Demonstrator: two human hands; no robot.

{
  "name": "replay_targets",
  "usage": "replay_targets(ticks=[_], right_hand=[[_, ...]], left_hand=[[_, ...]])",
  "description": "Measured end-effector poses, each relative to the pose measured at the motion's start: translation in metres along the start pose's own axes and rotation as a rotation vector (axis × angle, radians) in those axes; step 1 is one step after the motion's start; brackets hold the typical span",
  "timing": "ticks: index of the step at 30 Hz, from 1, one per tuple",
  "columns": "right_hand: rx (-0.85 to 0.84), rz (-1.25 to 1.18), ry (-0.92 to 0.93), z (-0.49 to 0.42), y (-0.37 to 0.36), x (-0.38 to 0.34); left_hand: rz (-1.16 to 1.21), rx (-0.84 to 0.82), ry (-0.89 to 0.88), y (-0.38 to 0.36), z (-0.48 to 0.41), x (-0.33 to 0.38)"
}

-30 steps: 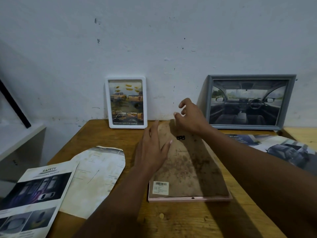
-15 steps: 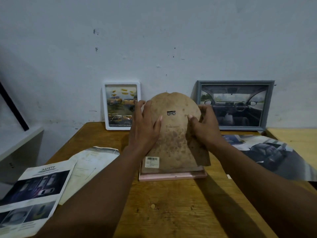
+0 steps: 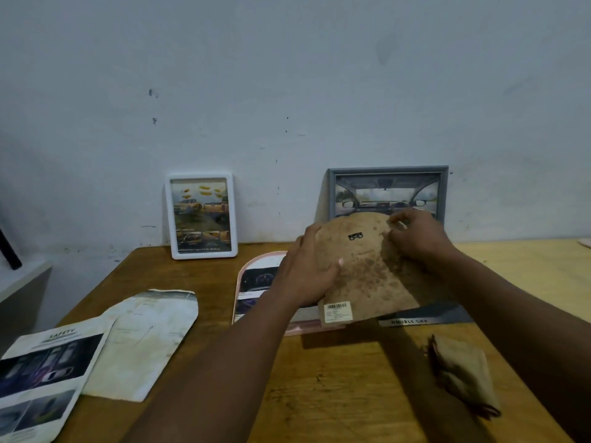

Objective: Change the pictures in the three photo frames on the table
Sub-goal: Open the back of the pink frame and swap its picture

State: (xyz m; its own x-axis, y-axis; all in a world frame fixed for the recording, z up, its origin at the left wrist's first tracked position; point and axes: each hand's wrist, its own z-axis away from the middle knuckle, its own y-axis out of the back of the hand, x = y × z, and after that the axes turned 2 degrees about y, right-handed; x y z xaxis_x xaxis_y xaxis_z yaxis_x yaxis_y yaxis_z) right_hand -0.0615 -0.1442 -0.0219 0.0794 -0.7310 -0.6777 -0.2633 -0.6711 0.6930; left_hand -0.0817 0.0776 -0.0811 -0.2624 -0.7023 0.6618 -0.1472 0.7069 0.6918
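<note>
I see left hand (image 3: 307, 273) and right hand (image 3: 415, 238) grip the board (image 3: 367, 270), partly masking the grey frame (image 3: 387, 172) at one o'clock.

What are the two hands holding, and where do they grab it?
The brown backing board. The left hand has its grip on the left edge, the right hand on the upper right edge.

Bare tabletop (image 3: 335, 388) centre front, papers (image 3: 144, 340) left — brown cardboard piece (image 3: 463, 375) right
</note>
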Motion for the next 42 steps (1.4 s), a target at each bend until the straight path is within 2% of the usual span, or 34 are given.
replay_targets(ticks=[6, 13, 16, 21, 23, 27, 30, 33, 42], right_hand=[[0.026, 0.146, -0.103, -0.013, -0.003, 0.043], [-0.078, 0.165, -0.107, -0.018, -0.056, 0.052], [-0.096, 0.188, -0.102, -0.017, -0.077, 0.048], [-0.149, 0.433, -0.109, -0.006, -0.093, 0.041], [-0.134, 0.379, -0.023, -0.002, -0.099, 0.028], [-0.208, 0.176, 0.068, 0.008, -0.133, -0.012], [-0.243, 0.207, 0.071, 0.017, -0.161, -0.036], [-0.238, 0.249, 0.055, 0.022, -0.182, -0.049], [-0.178, 0.129, 0.004, 0.023, -0.204, -0.063]], left_hand=[[-0.074, -0.189, 0.039, -0.037, -0.010, -0.002], [-0.277, -0.251, 0.030, -0.040, -0.003, -0.028], [-0.305, -0.221, 0.043, -0.032, 0.001, -0.039], [-0.234, -0.186, 0.040, -0.027, 0.007, -0.050], [-0.187, -0.128, 0.035, -0.022, 0.007, -0.053], [-0.177, 0.004, 0.124, 0.005, 0.006, -0.077], [-0.223, 0.108, 0.231, 0.028, 0.011, -0.110], [-0.307, 0.115, 0.334, 0.046, 0.026, -0.138], [-0.286, 0.214, 0.369, 0.044, 0.045, -0.148]])
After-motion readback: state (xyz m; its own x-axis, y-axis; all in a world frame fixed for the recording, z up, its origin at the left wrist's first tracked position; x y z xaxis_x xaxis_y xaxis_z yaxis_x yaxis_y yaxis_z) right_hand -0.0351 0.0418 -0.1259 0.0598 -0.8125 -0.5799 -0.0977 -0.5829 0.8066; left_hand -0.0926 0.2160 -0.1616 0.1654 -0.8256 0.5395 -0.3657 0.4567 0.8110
